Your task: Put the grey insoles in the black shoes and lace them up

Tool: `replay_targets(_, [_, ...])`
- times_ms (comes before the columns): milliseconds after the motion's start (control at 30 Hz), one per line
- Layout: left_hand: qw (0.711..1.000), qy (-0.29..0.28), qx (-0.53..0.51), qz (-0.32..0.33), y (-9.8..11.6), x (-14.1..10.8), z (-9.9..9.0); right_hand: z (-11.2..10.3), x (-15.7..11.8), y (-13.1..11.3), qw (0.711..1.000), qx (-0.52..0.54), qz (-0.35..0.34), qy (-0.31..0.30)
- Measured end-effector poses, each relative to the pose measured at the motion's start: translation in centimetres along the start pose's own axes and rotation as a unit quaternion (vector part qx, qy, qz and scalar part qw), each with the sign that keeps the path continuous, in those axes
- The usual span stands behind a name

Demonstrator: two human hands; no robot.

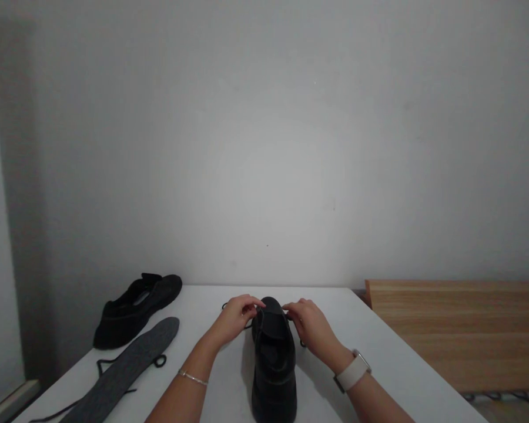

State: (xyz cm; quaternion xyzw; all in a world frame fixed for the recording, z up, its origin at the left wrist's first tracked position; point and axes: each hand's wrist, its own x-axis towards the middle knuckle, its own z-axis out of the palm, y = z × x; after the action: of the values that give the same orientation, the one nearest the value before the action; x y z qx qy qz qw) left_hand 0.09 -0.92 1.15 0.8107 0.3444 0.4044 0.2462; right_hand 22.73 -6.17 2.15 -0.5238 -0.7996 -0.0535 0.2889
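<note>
A black shoe stands upright on the white table, its toe pointing away from me and its heel nearest. My left hand is at the left side of the shoe's front, fingers bent together near a dark lace. On the opposite side, my right hand pinches at the lace beside the shoe's upper. Bits of dark lace show next to both hands. The fingertips are small, so their exact hold on the lace is hard to make out.
Another black shoe lies at the table's far left. In front of it are a grey insole and a loose dark lace. The white table meets the wall behind. A wooden surface is at the right.
</note>
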Motion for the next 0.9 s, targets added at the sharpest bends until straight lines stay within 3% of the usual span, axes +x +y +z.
replay_targets(233, [1.000,0.009,-0.002,-0.004,0.2,0.0,0.1,-2.9,1.9,-4.4,0.984,-0.142,-0.013,-0.104])
replay_targets(367, [1.000,0.006,0.004,-0.005,0.0,-0.1,0.1,-2.4,3.6,-6.3,0.959,-0.243,-0.023,-0.146])
replay_targets(533, [1.000,-0.002,-0.016,-0.020,-0.3,-0.1,0.2,-1.7,4.3,-7.3,0.954,-0.267,-0.011,-0.137])
replay_targets(700, [1.000,0.002,-0.003,-0.016,-0.7,0.1,0.3,-1.2,4.4,-6.2,0.972,-0.213,-0.021,-0.094])
replay_targets(800, [1.000,0.002,0.004,-0.013,-1.1,0.1,0.4,-0.5,4.9,-5.5,0.987,-0.106,0.006,-0.118])
replay_targets(900, [1.000,0.002,-0.013,-0.017,-1.4,0.2,0.5,0.1,5.5,-5.1,0.988,-0.062,0.000,-0.144])
